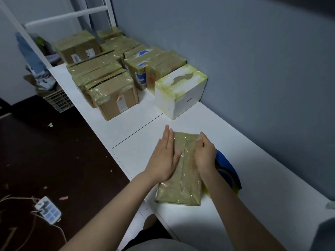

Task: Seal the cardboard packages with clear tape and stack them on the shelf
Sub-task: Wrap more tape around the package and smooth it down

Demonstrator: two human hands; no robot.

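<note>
A long white surface [257,160] runs along a grey-blue wall [253,51], with a thin seam [137,132] where two of its panels meet. To the left the dark floor [54,151] is littered with small scraps, and a white power strip [48,210] lies there among loose cables. A white metal frame [72,15] stands at the far end, and below it a slatted crate [59,101] sits on the floor under a heap of odds and ends.

Near the front edge of the surface lies a flat package [183,178], wrapped all over in glossy yellowish tape. The left hand [166,156] rests flat on its left side with straight fingers held together, pointing away. The right hand [204,154] has its fingers curled over the package's right edge.

Just to the right of the package, partly hidden by the right forearm, sits a blue tape dispenser [227,167], touching or nearly touching the package.

Farther along the surface, against the wall, stands a white box [181,93] with tape across its top. Beyond and beside it a tight cluster of taped boxes [101,69] fills the far end. The nearest of them is a brown box [114,95] with a white label on its front.
</note>
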